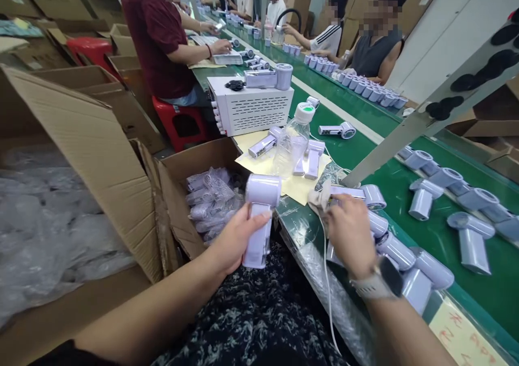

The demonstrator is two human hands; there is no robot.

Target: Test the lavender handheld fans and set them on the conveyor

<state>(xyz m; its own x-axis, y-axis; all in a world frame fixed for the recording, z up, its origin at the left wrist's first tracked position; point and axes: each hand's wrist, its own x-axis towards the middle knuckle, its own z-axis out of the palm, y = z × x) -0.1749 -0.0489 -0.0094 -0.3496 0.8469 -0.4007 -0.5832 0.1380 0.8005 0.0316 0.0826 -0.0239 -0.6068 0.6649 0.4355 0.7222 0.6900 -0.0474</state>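
Your left hand (232, 240) grips a lilac device (263, 191); your right hand (352, 233), grip unclear, reaches the whitish cloth (318, 199), needing careful finger placement.

Left hand (233, 241) and right hand (349, 231) bare. Right wrist wears watch (390, 275), dark face, pale grey strap (371, 287) (small slots along band). Black sleeve (67, 355) at left arm, forearm bare below. Dark garment (251, 312) over lap, covered in pale, leaf-like print (edges irregular).
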